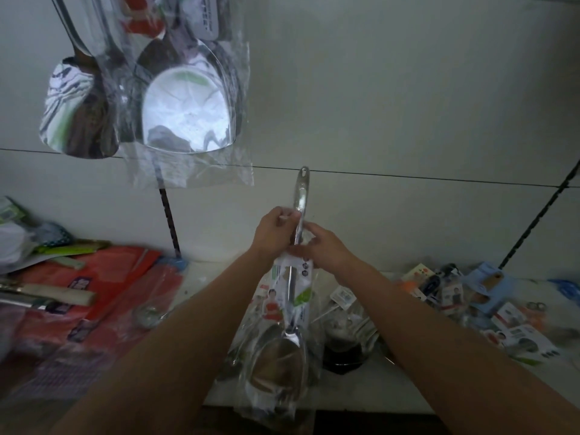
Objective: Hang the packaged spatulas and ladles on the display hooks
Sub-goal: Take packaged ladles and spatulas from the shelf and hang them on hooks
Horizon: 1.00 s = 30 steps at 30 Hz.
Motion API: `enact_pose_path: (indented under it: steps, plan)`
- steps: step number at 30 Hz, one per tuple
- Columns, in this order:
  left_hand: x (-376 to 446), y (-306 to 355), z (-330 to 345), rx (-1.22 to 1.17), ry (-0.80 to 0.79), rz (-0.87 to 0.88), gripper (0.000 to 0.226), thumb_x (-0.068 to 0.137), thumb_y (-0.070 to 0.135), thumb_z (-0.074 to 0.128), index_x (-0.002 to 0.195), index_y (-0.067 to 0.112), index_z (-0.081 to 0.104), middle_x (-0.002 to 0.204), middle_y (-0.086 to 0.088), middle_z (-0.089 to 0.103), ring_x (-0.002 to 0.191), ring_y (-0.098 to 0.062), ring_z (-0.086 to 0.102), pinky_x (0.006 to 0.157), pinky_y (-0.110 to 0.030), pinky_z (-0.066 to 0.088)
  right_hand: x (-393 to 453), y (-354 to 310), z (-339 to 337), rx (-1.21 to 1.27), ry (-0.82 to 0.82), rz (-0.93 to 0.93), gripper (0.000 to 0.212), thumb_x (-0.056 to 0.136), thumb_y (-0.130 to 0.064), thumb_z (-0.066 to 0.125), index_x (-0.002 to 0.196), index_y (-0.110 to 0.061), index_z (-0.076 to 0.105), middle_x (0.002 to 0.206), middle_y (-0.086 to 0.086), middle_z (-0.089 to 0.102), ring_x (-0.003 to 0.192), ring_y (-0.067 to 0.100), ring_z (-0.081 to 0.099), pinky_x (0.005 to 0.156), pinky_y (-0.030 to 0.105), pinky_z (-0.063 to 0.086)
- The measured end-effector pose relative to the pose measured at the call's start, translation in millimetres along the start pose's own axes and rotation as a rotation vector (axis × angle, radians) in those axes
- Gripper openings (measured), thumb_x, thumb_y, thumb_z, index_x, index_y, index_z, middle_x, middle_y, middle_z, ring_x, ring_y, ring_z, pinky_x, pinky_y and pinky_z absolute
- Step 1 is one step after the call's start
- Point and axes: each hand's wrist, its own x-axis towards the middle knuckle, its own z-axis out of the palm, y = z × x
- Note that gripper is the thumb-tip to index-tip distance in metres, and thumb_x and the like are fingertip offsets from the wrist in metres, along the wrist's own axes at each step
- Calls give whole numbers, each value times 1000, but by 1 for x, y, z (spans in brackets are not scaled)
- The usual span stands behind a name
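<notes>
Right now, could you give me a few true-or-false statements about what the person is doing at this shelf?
1. Both hands hold one packaged spatula by its metal handle. True: left hand, right hand.
2. The handle's end points down toward the shelf. False: it points up, its hole at the top.
3. Packaged spatulas already hang at upper left. True.
4. The held spatula already hangs on a hook. False: it is in the hands, below the hanging ones.
5. Red packets lie on the shelf's right side. False: they lie on the left.

We see a dim, soft-focus view; glare whitens the hanging spatula (188, 105) at ten o'clock; edges bow.
</notes>
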Motion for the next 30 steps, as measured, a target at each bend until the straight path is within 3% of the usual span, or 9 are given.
enact_pose_path:
  steps: [3, 7, 12, 18, 22, 25, 28, 30]
  plan:
    - [-2, 19, 2, -11, 8, 81, 16, 94, 27, 54, 99, 13, 59, 92, -15, 66, 81, -28, 65, 82, -42, 54, -7, -14, -12, 18, 52, -41, 50, 84, -23, 69, 131, -26, 51, 94, 2, 58, 86, 20, 58, 68, 30, 50]
    - [-14, 40, 7, 4, 32, 114, 15, 92, 31, 55, 91, 17, 59, 90, -16, 68, 85, -33, 67, 82, -44, 55, -26, -35, -29, -23, 101, -88, 44, 83, -24, 69, 125, -20, 55, 88, 4, 58, 75, 16, 56, 55, 22, 45]
    - [-32, 70, 12, 22, 72, 144, 20, 93, 33, 54, 90, 14, 59, 86, -11, 66, 80, -26, 61, 83, -44, 52, -47, -59, -45, -109, 203, -124, 44, 79, -26, 73, 119, -18, 59, 75, -5, 53, 76, 19, 56, 72, 34, 51]
    - [-55, 128, 6, -26, 59, 199, 14, 91, 31, 57, 81, 21, 57, 86, -17, 67, 76, -31, 64, 79, -47, 56, -78, -96, -65, -118, 288, -193, 48, 78, -19, 73, 124, -16, 57, 71, -3, 57, 61, 9, 51, 57, 22, 42]
    - [-68, 157, 2, -42, 73, 249, 12, 89, 32, 58, 80, 24, 60, 89, -19, 68, 87, -36, 66, 81, -52, 54, -104, -123, -76, -123, 329, -225, 44, 79, -16, 71, 122, -13, 60, 81, 7, 62, 72, 20, 59, 69, 31, 47]
    - [-78, 176, -5, -97, 94, 250, 18, 77, 43, 57, 75, 26, 60, 90, -17, 68, 90, -36, 65, 84, -53, 53, -122, -144, -80, -147, 344, -269, 45, 79, -19, 71, 123, -16, 61, 88, 6, 61, 81, 21, 59, 74, 30, 46]
    - [-87, 193, -14, -143, 107, 258, 22, 70, 46, 55, 74, 25, 59, 91, -20, 67, 90, -37, 66, 83, -53, 53, -137, -165, -81, -193, 367, -300, 45, 80, -19, 71, 124, -14, 60, 90, 4, 57, 82, 19, 54, 74, 27, 44]
    - [-96, 206, -24, -159, 118, 274, 26, 68, 48, 56, 74, 24, 59, 90, -22, 67, 89, -38, 66, 83, -53, 53, -149, -182, -79, -237, 377, -329, 35, 80, -19, 71, 113, -8, 66, 84, 4, 56, 80, 20, 54, 72, 29, 43]
